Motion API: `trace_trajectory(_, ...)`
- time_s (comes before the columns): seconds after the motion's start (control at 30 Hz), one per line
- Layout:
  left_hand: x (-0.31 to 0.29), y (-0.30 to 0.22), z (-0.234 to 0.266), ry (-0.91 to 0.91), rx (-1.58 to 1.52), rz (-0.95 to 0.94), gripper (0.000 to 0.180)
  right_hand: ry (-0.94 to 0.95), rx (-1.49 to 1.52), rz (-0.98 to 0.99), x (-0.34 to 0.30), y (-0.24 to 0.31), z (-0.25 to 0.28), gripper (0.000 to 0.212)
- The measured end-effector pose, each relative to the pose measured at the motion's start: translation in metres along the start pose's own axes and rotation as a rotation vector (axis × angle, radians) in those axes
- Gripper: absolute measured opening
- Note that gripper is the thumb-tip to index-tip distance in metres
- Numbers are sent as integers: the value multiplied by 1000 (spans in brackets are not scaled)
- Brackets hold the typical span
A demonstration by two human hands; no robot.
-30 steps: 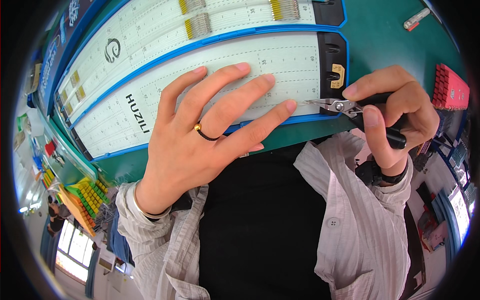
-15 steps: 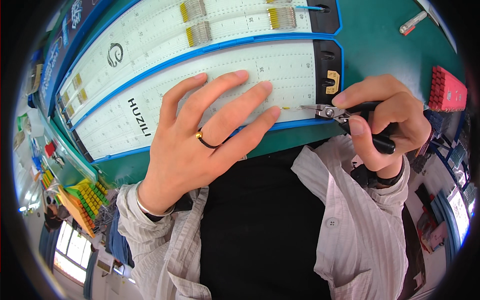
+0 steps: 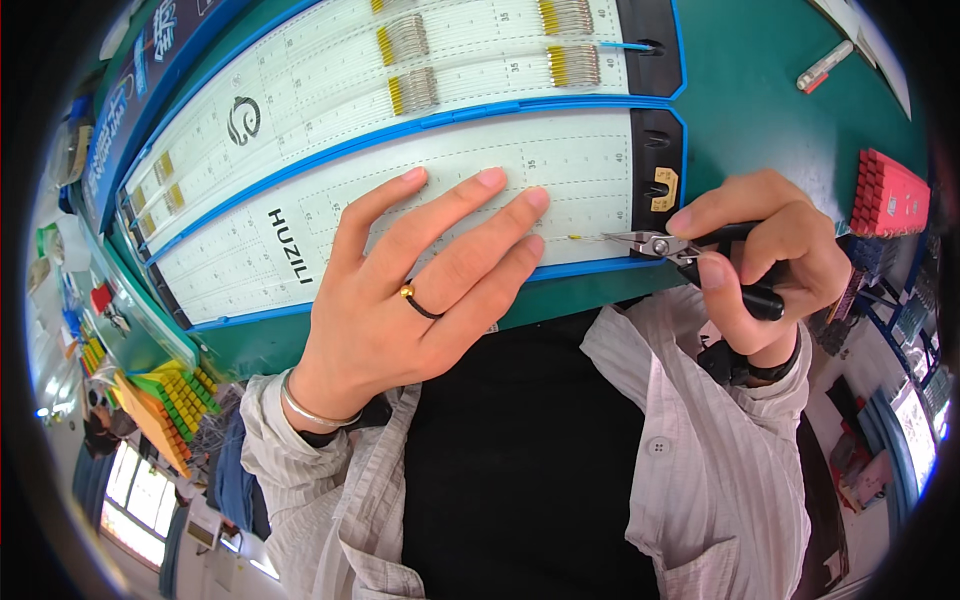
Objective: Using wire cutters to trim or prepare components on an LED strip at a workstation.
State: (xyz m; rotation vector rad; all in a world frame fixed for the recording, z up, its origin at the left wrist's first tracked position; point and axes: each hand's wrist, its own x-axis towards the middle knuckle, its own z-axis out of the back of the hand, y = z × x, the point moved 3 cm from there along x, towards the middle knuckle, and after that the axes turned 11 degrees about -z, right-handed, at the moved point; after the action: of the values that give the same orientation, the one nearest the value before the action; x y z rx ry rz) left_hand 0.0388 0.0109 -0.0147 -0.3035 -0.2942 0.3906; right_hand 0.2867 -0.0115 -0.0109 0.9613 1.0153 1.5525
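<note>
My left hand (image 3: 430, 270) lies flat with fingers spread on the white, ruled lower panel (image 3: 450, 155) of an unfolded blue-edged case. It wears a thin black cord ring with a gold bead. My right hand (image 3: 770, 250) grips a pair of small cutting pliers (image 3: 690, 248) with black handles. Their jaws point left, over the panel's right end near the black end piece (image 3: 655, 150). Between the index fingertip and the jaws is a thin line with a small yellow piece (image 3: 575, 237). Whether the jaws touch the line is too small to tell.
The upper panel (image 3: 480, 65) carries rows of fine lines with bundles of thin metal pieces (image 3: 575, 67) and yellow ends. A red ridged block (image 3: 890, 195) and a capped pen (image 3: 825, 66) lie on the green table (image 3: 760, 110) to the right. Green and yellow ridged blocks (image 3: 180, 400) are at left.
The case and both hands appear slightly lower in view. My left index fingertip has drawn a little leftward from the yellow piece. The pliers keep about the same place over the panel.
</note>
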Motion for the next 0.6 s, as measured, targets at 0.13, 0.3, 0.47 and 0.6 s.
trace_trajectory(0.13,-1,1,0,-10,-6,-7,34,1,-2,-17,0,0,0,22)
trace_trajectory(0.3,0,1,1,-20,-15,-14,34,-3,-1,-13,0,1,-1,21)
trace_trajectory(0.47,0,2,0,-24,-10,-19,32,-7,-14,1,1,0,-2,21)
trace_trajectory(0.6,0,2,-1,-31,9,-21,31,-12,-3,-12,1,-1,-1,21)
